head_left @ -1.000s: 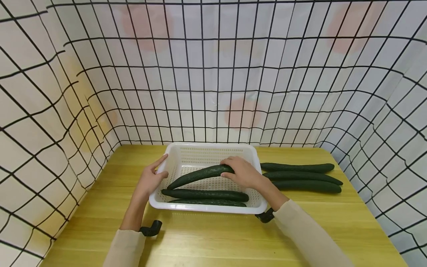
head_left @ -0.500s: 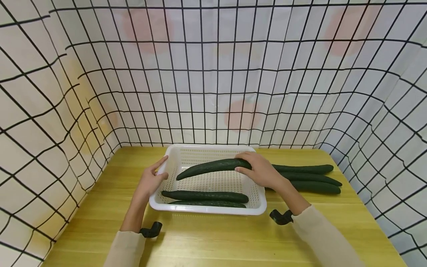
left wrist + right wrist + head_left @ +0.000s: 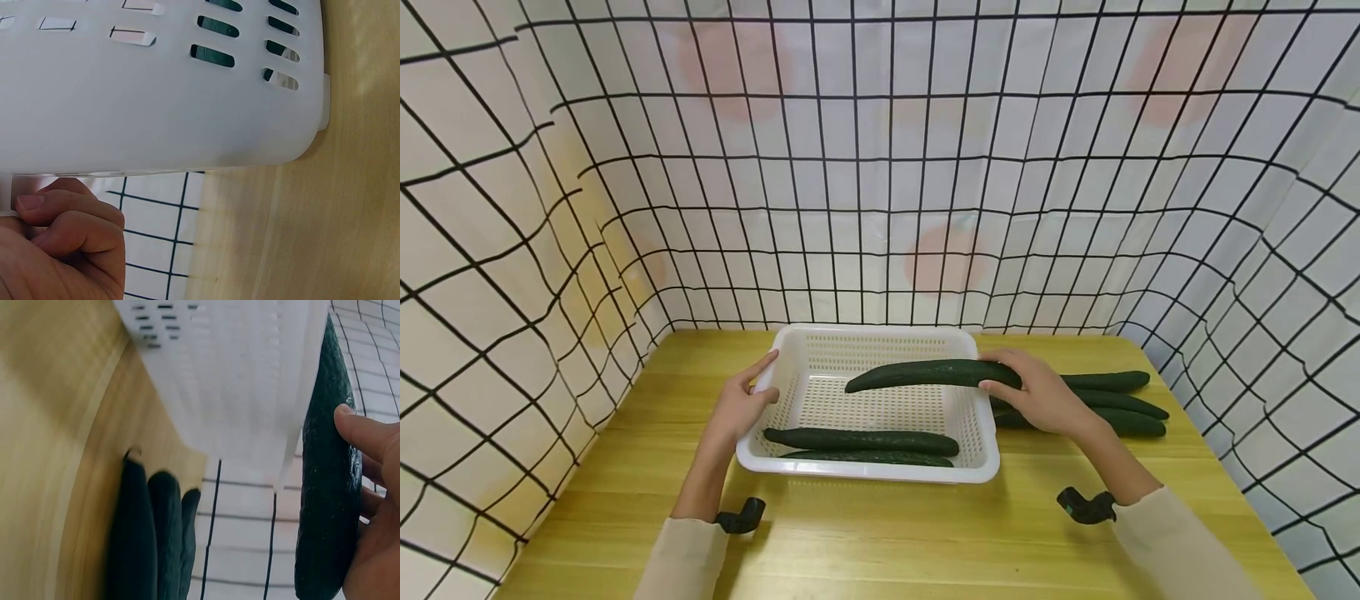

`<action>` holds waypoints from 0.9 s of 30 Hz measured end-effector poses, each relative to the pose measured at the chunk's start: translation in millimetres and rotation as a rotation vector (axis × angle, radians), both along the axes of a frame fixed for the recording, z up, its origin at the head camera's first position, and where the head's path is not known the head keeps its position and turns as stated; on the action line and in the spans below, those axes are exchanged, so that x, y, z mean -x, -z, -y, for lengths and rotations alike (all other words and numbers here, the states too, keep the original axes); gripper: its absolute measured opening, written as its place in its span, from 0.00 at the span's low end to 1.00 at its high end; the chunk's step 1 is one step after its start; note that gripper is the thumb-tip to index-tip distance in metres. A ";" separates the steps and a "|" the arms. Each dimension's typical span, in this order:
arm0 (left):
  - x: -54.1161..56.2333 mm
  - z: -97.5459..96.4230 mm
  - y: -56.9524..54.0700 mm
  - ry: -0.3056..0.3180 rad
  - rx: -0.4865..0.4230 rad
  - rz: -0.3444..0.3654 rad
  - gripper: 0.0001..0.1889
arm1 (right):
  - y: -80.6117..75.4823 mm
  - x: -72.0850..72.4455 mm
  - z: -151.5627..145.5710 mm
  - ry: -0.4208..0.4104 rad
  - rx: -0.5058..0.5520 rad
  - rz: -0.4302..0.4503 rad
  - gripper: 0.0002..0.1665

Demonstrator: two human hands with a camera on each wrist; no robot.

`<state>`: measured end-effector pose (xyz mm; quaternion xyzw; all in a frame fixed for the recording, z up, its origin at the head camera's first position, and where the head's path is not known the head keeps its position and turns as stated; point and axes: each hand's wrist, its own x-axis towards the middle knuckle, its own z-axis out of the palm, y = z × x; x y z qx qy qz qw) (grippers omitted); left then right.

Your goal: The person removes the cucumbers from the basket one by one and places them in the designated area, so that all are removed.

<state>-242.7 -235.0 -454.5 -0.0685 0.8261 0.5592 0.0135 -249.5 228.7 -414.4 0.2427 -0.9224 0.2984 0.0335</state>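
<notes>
My right hand (image 3: 1037, 393) grips a long dark green cucumber (image 3: 925, 374) near its right end, over the right rim of a white plastic basket (image 3: 865, 477). In the right wrist view, the thumb lies along the near side of the held cucumber (image 3: 328, 487), above the basket's rim. My left hand (image 3: 741, 407) pinches the basket's left rim; the left wrist view shows its curled fingers (image 3: 75, 215) at the edge. Inside the basket, two cucumbers lie along the front wall, the rear one (image 3: 865, 440) partly covering the front one (image 3: 872, 457).
Three more cucumbers lie side by side on the wooden table (image 3: 880, 542) right of the basket, the nearest (image 3: 1131, 422) partly behind my right hand. A black wire grid (image 3: 887, 208) with white sheeting behind it walls the back and both sides.
My right hand has lifted the cucumber from inside the basket and carried it rightward to the right rim. The left hand and the basket stay in place.
</notes>
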 end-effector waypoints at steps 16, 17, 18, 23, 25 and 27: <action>-0.8 1.2 -2.1 0.021 -0.011 0.005 0.39 | 4.4 -25.7 -83.8 0.089 0.026 -0.011 0.32; -0.7 1.2 -2.2 0.020 -0.003 0.004 0.39 | 5.9 -27.3 -88.4 0.093 0.025 -0.012 0.32; -0.7 1.3 -2.4 0.022 0.004 0.007 0.39 | 7.6 -28.6 -93.1 0.096 0.026 -0.010 0.32; -0.6 2.1 -1.5 0.025 0.017 0.009 0.38 | 14.5 -36.2 -114.0 0.103 0.023 -0.006 0.30; -0.8 2.0 -0.7 0.022 0.021 0.007 0.38 | 15.4 -39.8 -121.6 0.110 0.015 0.003 0.30; -1.0 1.7 -0.5 0.021 0.028 0.002 0.38 | 16.6 -43.0 -128.8 0.128 -0.006 -0.002 0.30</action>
